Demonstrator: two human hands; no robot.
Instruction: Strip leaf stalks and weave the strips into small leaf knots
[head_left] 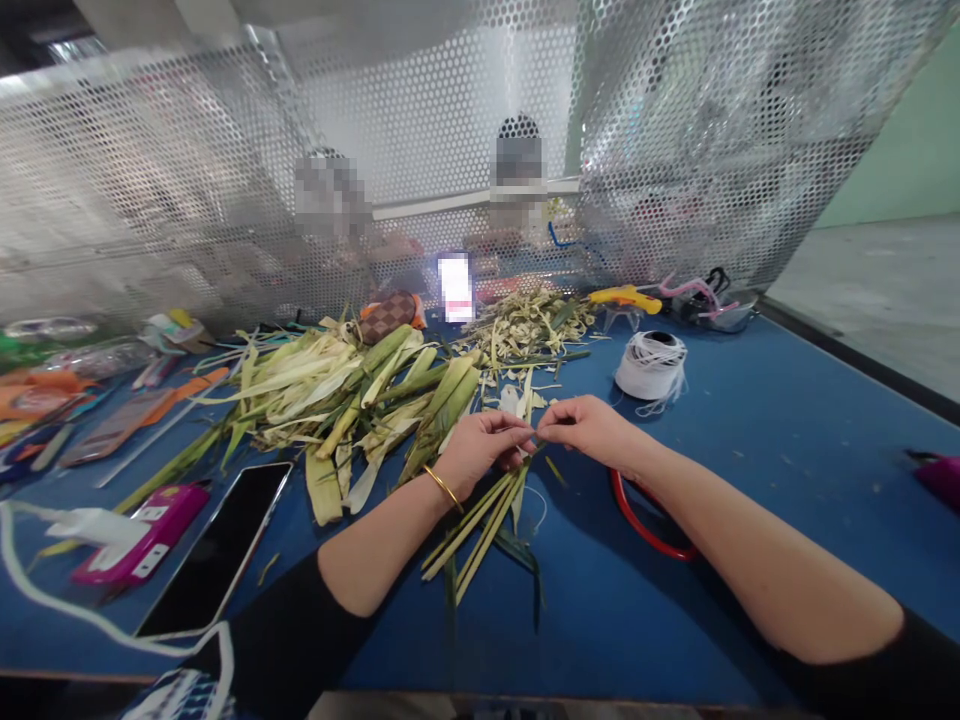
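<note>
My left hand [484, 447], with a gold bangle at the wrist, is closed in a pinch. Its fingertips meet those of my right hand [581, 427], also pinched. Whatever thin piece lies between them is too small to make out. Under and just in front of my left hand, a small bundle of pale green stalks [487, 535] lies on the table, with dark green leaf blades [521, 555] hanging off it. A fine white thread [541, 508] curls beside the stalks. Beneath my right forearm a red ring-shaped handle [652, 535] is partly hidden.
A heap of corn husks [300, 385] lies left on the blue table [787, 480], with shredded scraps [540, 325] behind. A thread spool [651, 368] and yellow glue gun [626, 298] stand right. A phone [221, 550] and purple power strip [142, 535] lie left. Perforated sheeting [450, 120] rises behind.
</note>
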